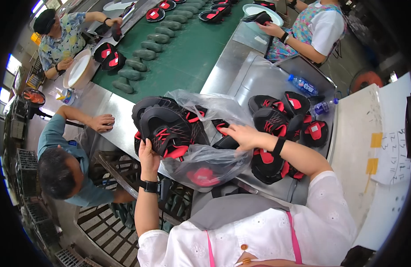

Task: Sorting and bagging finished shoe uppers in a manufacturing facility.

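Observation:
A bundle of black shoe uppers (163,127) with red laces and red linings stands at the table's near edge. My left hand (148,155) grips its lower left side, thumb on the front upper. Beside the bundle spreads a clear plastic bag (227,109), with more black and red uppers showing through it. My right hand (244,136) is closed on a black upper (226,141) at the bag's right side; its fingertips are partly hidden. To the right, a pile of loose black uppers (270,118) lies in a metal tray (254,73).
A green conveyor belt (183,66) carries several dark green shoe lasts (144,54) and more uppers. Bottles (303,84) lie by the tray's right wall. At left, a person in teal (76,164) rests a hand on the metal edge. Two other people work beside basins (78,69).

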A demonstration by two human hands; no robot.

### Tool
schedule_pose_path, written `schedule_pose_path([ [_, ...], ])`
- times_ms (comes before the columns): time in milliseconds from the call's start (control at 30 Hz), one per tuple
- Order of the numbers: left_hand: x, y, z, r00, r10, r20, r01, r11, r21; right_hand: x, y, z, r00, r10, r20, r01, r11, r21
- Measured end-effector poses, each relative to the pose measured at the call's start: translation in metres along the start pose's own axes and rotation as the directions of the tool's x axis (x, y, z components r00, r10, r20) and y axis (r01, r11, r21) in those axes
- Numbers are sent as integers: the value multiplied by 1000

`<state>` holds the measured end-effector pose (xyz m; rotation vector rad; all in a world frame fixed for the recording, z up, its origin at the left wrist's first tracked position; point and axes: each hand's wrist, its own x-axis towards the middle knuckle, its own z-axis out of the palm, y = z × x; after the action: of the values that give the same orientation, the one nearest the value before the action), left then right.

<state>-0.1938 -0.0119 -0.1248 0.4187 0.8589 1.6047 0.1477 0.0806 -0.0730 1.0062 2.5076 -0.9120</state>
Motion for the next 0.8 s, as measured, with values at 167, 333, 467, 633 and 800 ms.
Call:
schedule_pose_path([
  [167,-9,-27,-3,999,-29,-20,29,1000,7,-29,-38,22,962,-124,-244,48,954,-295],
  [333,-10,-40,8,998,-46,-36,43,994,-97,-17,-14,34,932,148,-332,-237,939,-249],
  [467,0,-31,21,1000,-10,13,11,997,-78,-15,-26,36,972,90,-217,-149,950,-275],
  [633,-2,-26,16,1000,-5,-17,3,998,-70,-39,-44,59,839,-325,-437,42,838,-544],
  [800,-6,-27,19,998,-48,-43,45,996,-71,-38,-16,33,966,186,-179,-209,971,-116],
])
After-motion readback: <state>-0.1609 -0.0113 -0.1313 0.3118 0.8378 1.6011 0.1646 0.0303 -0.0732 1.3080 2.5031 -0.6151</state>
